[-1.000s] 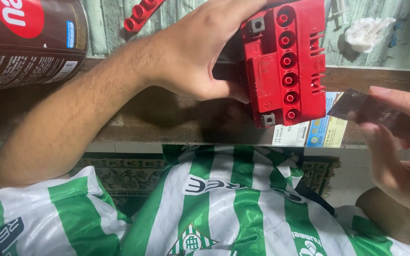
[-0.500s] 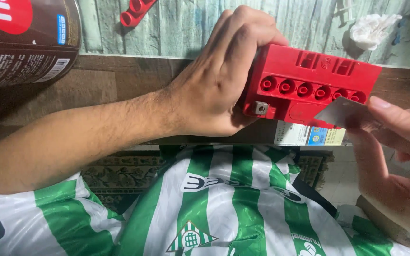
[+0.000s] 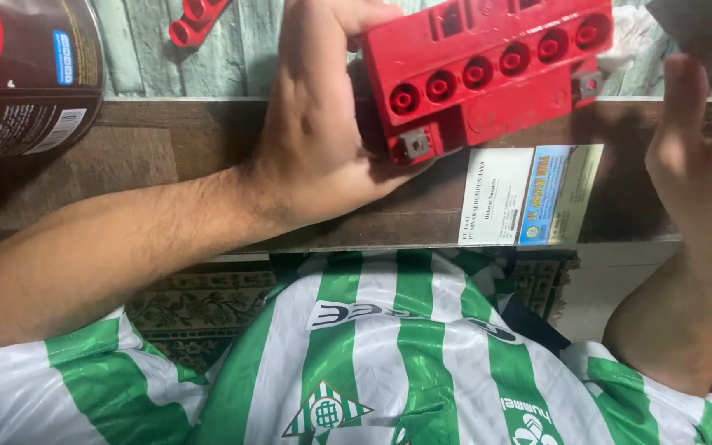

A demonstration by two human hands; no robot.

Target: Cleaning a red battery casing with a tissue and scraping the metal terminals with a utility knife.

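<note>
While the head camera looks down over a green-and-white striped shirt (image 3: 405, 363), the scene reads as follows.

Left hand: the left hand (image 3: 323, 132) is clenched around the left end of a red battery (image 3: 488, 66), thumb under its near edge, fingers curled over the top at about 12 o'clock.

Battery: it lies tilted, its right end raised toward 1 o'clock, above the wooden shelf (image 3: 208, 165); a row of six round red caps runs along its face, and a small grey terminal (image 3: 414, 145) sits at its lower left corner, just beside the thumb. A second terminal shows at the right end.

Right hand: the right hand (image 3: 702, 156) sits at 3 o'clock, apart from the battery, fingers raised; it pinches a dark flat piece (image 3: 690, 25) at the top right corner of the view. What the piece is cannot be told.

Card: a printed card (image 3: 529, 196), white on the left and blue and yellow on the right, is stuck on the shelf edge just below the battery, between the two hands.

Can: a dark brown can (image 3: 26, 74) stands at 10 o'clock, well apart from the battery.

Red part: a small red plastic part (image 3: 195, 18) lies at 11 o'clock on the pale green boards.
</note>
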